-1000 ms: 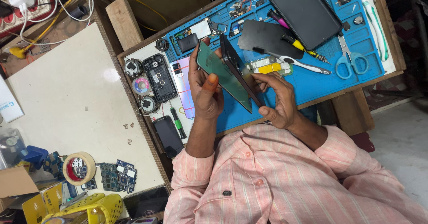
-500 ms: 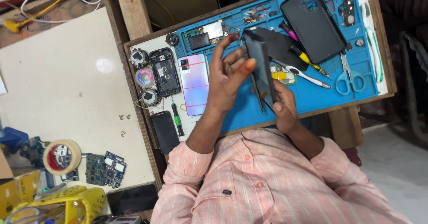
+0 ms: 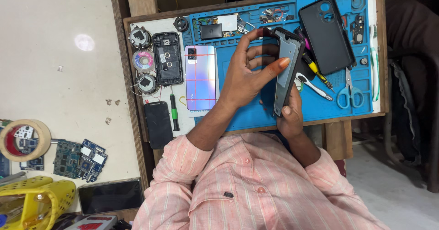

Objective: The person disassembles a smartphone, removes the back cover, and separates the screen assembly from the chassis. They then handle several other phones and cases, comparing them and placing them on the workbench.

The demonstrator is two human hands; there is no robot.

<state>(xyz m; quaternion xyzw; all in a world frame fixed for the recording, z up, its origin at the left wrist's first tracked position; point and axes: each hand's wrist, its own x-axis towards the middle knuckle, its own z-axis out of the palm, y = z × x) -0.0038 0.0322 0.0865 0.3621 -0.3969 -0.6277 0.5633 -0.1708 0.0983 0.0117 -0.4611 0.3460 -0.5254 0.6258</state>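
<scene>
Both hands clamped on an opened phone frame (image 3: 286,70), held edge-up above the blue repair mat (image 3: 242,111): left hand (image 3: 244,74) across its face, right hand (image 3: 289,115) gripping its lower end.

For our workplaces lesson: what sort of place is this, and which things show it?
Probably a phone repair bench. Both hands hold an opened phone over a blue repair mat; a phone back, screwdriver and circuit boards lie around.

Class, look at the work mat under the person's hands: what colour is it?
The work mat is bright blue, seen clearly in the head view, the only one.
</scene>
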